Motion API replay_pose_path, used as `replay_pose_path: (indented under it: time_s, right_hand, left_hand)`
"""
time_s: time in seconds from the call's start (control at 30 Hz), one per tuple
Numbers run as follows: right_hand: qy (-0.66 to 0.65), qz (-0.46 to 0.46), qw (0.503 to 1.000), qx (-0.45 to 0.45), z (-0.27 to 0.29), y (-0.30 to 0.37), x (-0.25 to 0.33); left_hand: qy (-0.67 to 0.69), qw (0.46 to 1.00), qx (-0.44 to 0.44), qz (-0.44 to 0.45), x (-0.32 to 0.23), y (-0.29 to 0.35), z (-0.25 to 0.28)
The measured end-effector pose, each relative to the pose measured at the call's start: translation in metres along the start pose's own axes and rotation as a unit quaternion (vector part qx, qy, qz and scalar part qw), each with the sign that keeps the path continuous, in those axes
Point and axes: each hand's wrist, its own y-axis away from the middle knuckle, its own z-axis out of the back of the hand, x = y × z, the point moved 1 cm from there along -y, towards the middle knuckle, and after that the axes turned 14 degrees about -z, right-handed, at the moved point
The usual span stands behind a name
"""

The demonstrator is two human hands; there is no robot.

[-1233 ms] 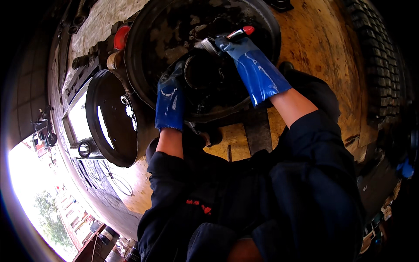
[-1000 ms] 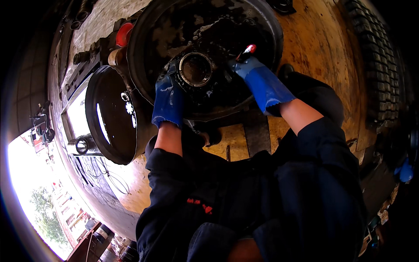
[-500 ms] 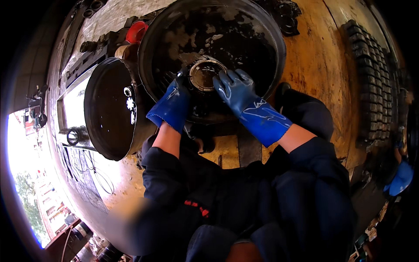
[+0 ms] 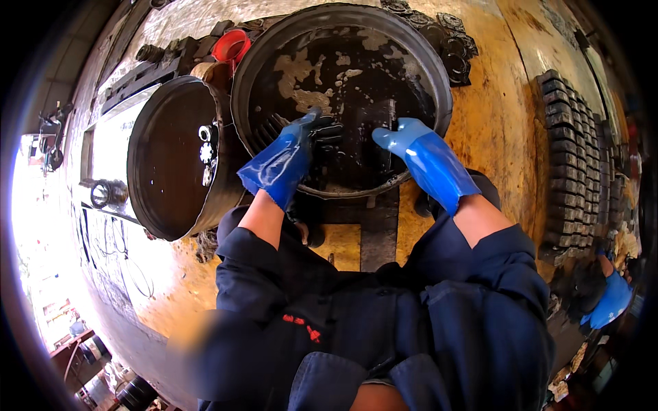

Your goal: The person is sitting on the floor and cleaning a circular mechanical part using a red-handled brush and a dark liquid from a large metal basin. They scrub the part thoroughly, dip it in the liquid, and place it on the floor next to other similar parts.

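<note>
A large round basin (image 4: 444, 89) of dark, foamy liquid lies in front of me. Inside it, a dark, wet cylindrical metal part (image 4: 367, 133) lies sideways between my hands, its rim toward the right. Both hands wear long blue rubber gloves. My left hand (image 4: 305, 133) is at the cylinder's left side, its wet, blackened fingers stretched and apart; whether they touch it is hard to make out. My right hand (image 4: 406, 137) grips the right rim, thumb on the near side and fingers curled behind. The cylinder's lower part blends into the dark liquid.
Left of the basin stands a second drum (image 4: 133, 161) holding liquid and small shiny metal pieces. A red funnel-like cup (image 4: 231, 45) sits behind it. Rows of dark blocks (image 4: 572, 157) line the right floor. Greasy parts (image 4: 452, 48) lie at the back right. Someone in blue (image 4: 610, 298) is far right.
The metal cylinder has turned from showing its round open end to lying sideways. My right hand has shifted right with its rim; my left fingers have stretched out toward it.
</note>
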Motion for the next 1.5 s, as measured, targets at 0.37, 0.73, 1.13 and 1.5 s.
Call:
replay_pose_path:
  time_s: [0.37,0.73,1.13,1.5]
  right_hand:
    - [-0.17,0.147,0.972,0.065,-0.033,0.002,-0.046]
    - [-0.094,0.148,0.984,0.027,-0.044,-0.01,-0.05]
    - [0.005,0.304,0.952,-0.031,-0.062,-0.029,-0.043]
    - [0.106,0.076,0.991,0.001,-0.028,0.016,-0.043]
  left_hand:
    - [-0.609,0.724,0.122,-0.3,0.102,-0.015,0.025]
    - [-0.642,0.714,-0.015,-0.278,0.125,0.016,0.02]
    - [-0.52,0.816,-0.114,-0.227,0.136,-0.021,0.064]
    - [-0.71,0.682,-0.001,-0.178,0.097,0.02,-0.04]
